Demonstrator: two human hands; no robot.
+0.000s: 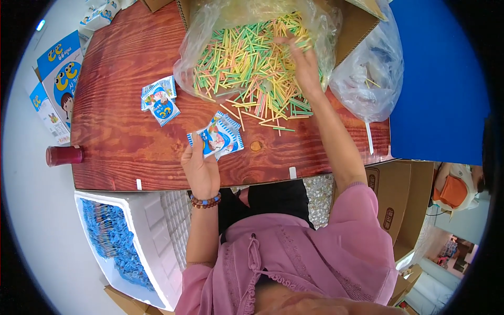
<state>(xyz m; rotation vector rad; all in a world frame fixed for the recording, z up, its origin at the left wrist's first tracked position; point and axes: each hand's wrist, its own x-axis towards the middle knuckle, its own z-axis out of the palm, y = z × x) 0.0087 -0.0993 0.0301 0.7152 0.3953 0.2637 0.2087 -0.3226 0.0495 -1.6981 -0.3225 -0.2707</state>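
Note:
My left hand is closed on a few small blue-and-white packets, fanned out above the table's near part. Up at the far side, my right hand reaches into a large heap of thin pastel sticks in yellow, green and pink. Its fingers are curled around some of the sticks, though how many is hidden. The heap lies in a clear plastic bag spilling from a cardboard box. Left of the heap, more blue-and-white packets overlap on the table.
On the red wood-grain table, a dark red jar stands at the left edge, beside printed blue boxes. Another plastic bag hangs at the right. Below left, a white foam box holds many blue packets.

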